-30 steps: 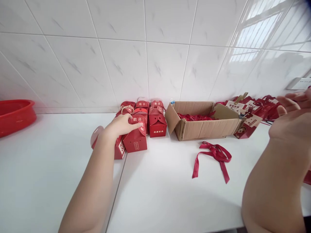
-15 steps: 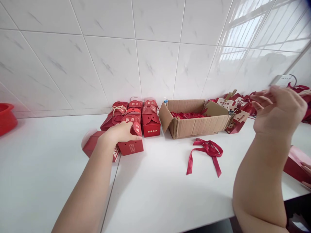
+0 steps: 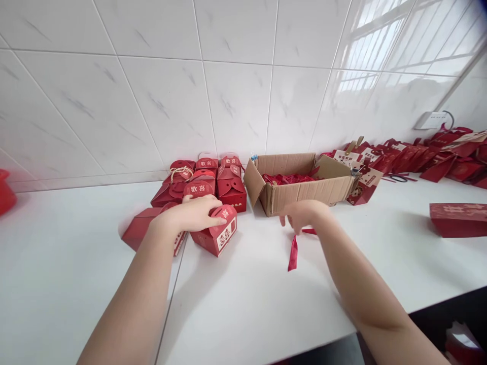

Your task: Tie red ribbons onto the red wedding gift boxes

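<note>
Left of centre in the frame, the left hand (image 3: 190,215) grasps a red box (image 3: 225,238), its thumb along the top flap and its fingers partly hidden behind. Half a second ago this box showed a plain red side; it has since been turned, so a corner faces forward and a white printed panel looks to the lower right. Whether it rests fully on the counter (image 3: 243,299), I cannot tell.

The bigger change is at centre right: the right hand (image 3: 302,215), raised near the right edge a moment ago, has dropped over the loose ribbon (image 3: 292,256), just in front of the carton (image 3: 308,195). It hides most of the ribbon, leaving one tail and a short strip visible. Its fingers point down, loosely curled; whether they have pinched the ribbon cannot be told.

So the work now occupies both hands, box under one and ribbon under the other, the two apart and the ribbon not yet on the box.
</note>
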`<act>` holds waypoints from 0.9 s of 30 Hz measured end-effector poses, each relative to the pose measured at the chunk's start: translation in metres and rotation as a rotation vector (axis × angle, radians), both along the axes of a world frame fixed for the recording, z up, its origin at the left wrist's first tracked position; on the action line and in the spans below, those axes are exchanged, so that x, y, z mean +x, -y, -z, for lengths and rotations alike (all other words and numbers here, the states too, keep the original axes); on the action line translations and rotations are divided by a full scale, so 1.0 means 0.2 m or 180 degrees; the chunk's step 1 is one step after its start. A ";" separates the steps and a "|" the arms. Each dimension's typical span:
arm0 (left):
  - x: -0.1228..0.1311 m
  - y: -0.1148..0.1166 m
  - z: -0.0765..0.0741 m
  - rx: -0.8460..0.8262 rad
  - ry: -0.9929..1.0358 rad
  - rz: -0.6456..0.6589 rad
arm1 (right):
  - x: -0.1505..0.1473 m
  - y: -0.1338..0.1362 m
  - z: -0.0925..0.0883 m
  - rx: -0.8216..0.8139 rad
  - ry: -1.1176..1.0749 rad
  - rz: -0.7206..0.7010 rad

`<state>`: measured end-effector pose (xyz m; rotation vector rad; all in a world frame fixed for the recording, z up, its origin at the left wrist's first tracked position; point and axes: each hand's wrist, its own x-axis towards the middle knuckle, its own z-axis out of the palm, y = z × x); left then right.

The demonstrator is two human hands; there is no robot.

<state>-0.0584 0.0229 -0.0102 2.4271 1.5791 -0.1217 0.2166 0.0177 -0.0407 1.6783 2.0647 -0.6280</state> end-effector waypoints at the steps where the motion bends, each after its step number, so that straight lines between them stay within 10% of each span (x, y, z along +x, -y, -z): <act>1: 0.02 0.01 -0.01 -0.0133 0.0040 0.0180 | -0.07 -0.02 0.03 -0.0118 0.0157 -0.0018; 14: -0.02 0.04 -0.03 -0.0342 0.0335 -0.0076 | -0.24 -0.02 0.21 -0.1725 -0.0853 -0.1026; 22: 0.05 0.04 -0.01 -0.0098 -0.0175 -0.0227 | -0.10 0.07 0.06 -0.0299 -0.0602 -0.0515; 27: 0.10 0.04 0.03 -0.0153 -0.0248 -0.0046 | 0.11 0.10 0.15 0.0158 -0.0769 -0.0270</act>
